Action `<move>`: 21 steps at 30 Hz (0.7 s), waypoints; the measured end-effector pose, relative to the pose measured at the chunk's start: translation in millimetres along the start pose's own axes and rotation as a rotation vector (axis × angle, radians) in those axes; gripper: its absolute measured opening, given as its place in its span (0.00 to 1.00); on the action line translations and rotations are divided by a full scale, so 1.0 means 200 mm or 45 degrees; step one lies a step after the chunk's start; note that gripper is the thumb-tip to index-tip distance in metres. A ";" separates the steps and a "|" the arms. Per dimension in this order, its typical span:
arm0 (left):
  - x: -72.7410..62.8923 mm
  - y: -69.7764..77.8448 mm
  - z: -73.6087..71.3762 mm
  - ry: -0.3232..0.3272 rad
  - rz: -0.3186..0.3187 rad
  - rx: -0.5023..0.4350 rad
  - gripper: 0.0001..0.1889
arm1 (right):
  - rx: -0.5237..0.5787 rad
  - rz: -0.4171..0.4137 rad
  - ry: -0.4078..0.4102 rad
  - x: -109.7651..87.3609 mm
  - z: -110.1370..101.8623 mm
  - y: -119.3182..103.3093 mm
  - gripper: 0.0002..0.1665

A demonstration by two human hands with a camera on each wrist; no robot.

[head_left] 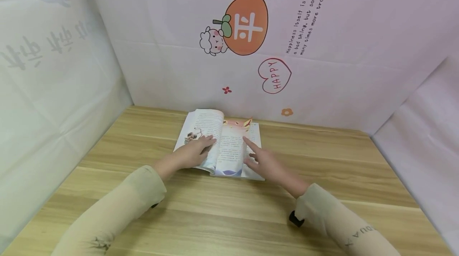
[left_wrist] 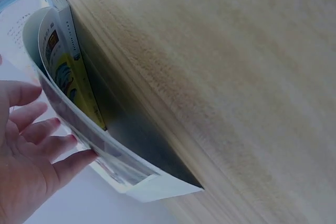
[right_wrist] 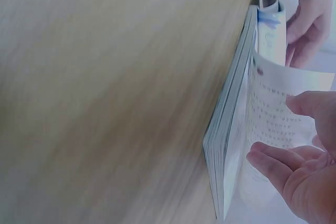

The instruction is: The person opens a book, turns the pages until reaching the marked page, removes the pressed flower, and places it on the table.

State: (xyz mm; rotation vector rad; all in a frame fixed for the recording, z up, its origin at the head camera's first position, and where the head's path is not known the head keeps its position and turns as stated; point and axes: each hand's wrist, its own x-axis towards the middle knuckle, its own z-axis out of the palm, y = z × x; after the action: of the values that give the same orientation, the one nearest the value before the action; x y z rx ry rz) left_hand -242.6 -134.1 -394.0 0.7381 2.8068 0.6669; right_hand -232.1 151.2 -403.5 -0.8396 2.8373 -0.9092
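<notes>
An illustrated book (head_left: 229, 144) lies spread on the wooden table (head_left: 229, 208), near the back wall. My left hand (head_left: 195, 151) rests flat on its left page, fingers straight toward the spine. My right hand (head_left: 259, 159) rests on the right page with its index finger stretched out along the print. In the left wrist view the left hand (left_wrist: 26, 150) lies against the curved pages of the book (left_wrist: 79, 114). The right wrist view shows the right hand (right_wrist: 296, 166) touching a lifted page of the book (right_wrist: 247, 124), with the left hand (right_wrist: 310, 19) beyond.
White sheets printed with cartoons and text wall the table on the back (head_left: 272, 41), left (head_left: 53, 88) and right (head_left: 426, 136). Bare wood runs between the book and the near edge. Both arms wear beige sleeves (head_left: 118, 208).
</notes>
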 end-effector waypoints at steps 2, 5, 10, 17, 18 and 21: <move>0.00 0.00 0.00 -0.002 -0.012 0.024 0.26 | 0.005 -0.024 -0.006 0.01 0.02 -0.01 0.44; -0.01 -0.01 0.00 0.015 -0.010 0.041 0.26 | 0.018 -0.039 -0.030 0.01 0.05 -0.03 0.42; -0.01 -0.03 0.00 0.070 -0.009 -0.008 0.25 | 0.056 -0.079 -0.065 0.03 0.07 -0.06 0.39; -0.01 -0.03 0.00 0.176 0.005 -0.122 0.26 | 0.036 -0.155 -0.079 0.03 0.10 -0.08 0.36; -0.01 -0.03 -0.01 0.191 0.009 -0.129 0.27 | 0.039 -0.167 -0.080 0.03 0.10 -0.08 0.35; -0.01 -0.03 -0.01 0.230 0.032 -0.147 0.28 | 0.030 -0.193 -0.076 0.04 0.11 -0.10 0.34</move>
State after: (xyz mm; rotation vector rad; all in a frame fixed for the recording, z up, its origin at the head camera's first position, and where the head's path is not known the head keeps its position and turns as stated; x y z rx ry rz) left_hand -244.1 -140.4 -394.6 0.7273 2.8925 0.9359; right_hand -224.0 122.1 -410.3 -1.0727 2.7372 -0.9153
